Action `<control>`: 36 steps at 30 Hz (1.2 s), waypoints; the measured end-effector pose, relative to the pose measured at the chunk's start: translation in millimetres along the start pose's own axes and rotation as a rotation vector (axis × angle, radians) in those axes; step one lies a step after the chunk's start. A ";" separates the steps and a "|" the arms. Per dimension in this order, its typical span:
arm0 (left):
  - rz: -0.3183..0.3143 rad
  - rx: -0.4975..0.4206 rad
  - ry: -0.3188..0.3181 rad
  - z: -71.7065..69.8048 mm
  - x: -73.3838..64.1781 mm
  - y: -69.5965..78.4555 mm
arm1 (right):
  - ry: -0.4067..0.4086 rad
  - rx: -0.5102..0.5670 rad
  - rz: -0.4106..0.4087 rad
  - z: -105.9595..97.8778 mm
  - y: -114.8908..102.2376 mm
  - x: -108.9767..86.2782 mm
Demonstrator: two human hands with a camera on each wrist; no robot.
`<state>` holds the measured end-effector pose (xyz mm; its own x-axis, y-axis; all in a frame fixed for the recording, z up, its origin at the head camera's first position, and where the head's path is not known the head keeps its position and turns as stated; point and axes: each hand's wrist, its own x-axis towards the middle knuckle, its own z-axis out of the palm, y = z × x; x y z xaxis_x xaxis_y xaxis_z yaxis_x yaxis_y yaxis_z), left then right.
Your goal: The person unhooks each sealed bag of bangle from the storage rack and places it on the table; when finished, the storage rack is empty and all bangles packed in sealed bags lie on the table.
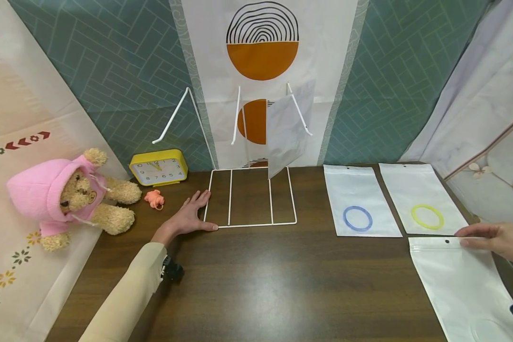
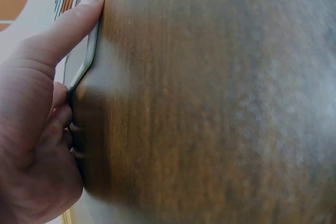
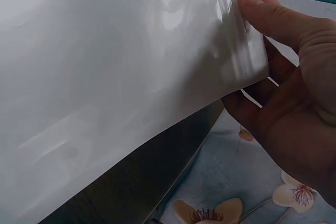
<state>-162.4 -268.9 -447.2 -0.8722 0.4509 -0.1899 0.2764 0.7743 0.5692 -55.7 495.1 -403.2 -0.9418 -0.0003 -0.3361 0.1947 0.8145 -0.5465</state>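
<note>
A white wire rack point(image 1: 250, 225) stands on the brown table, with three upright prongs and a flat base frame. My left hand point(image 1: 189, 216) rests on the base's front left corner, fingers spread. In the left wrist view the thumb point(image 2: 71, 27) lies straight along the wire. At the far right my right hand point(image 1: 502, 241) pinches the top edge of a white zip bag point(image 1: 457, 280). The right wrist view shows thumb point(image 3: 273, 19) and fingers on either side of the bag's sealed strip. A white sheet-like bag point(image 1: 289, 130) hangs from the rack's right prong.
Two more white bags lie at the right, one with a blue ring point(image 1: 357, 218), one with a yellow ring point(image 1: 427, 216). Left of the rack are a yellow clock point(image 1: 159, 167), a small orange figure point(image 1: 154, 199) and a teddy bear in a pink hood point(image 1: 47, 190).
</note>
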 end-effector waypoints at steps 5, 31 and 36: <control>0.003 -0.007 -0.003 0.9 -0.8 -0.7 | 0.110 -0.051 -0.101 3.7 -8.4 -4.6; -0.006 0.002 -0.014 -2.3 4.5 -2.3 | 0.255 -0.226 -0.253 -5.2 -86.5 22.7; -0.009 0.006 -0.021 -0.3 2.9 -4.3 | 0.215 -0.176 -0.312 -4.9 -112.0 34.1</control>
<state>-166.3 -271.0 -450.0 -0.8662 0.4527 -0.2116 0.2708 0.7811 0.5626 -111.0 406.7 -349.7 -0.9877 -0.1566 0.0031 -0.1411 0.8812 -0.4512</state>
